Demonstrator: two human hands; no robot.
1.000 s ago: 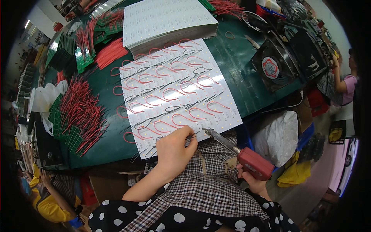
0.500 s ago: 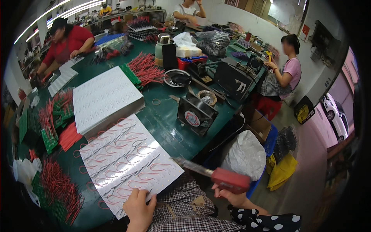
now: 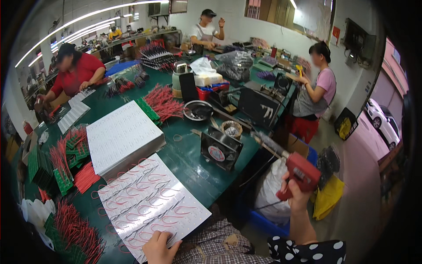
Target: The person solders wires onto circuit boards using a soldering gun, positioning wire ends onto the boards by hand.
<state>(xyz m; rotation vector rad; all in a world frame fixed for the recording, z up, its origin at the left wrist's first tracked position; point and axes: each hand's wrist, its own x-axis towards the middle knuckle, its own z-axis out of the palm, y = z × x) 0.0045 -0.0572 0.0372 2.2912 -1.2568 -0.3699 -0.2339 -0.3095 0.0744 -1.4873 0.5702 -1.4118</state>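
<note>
White car [image 3: 379, 115] outside, co-worker in red [image 3: 90, 70], wall-mounted screen [image 3: 358, 36], metal-lidded flask [image 3: 176, 82]

White walls [image 3: 235, 27], long tube lights [image 3: 127, 4], window [image 3: 304, 20], green table [image 3: 187, 165], floor [image 3: 354, 182]

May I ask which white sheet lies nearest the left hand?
The single white sheet by the left hand: red and black wires lie on it, while the thick stack's top shows none.
</note>
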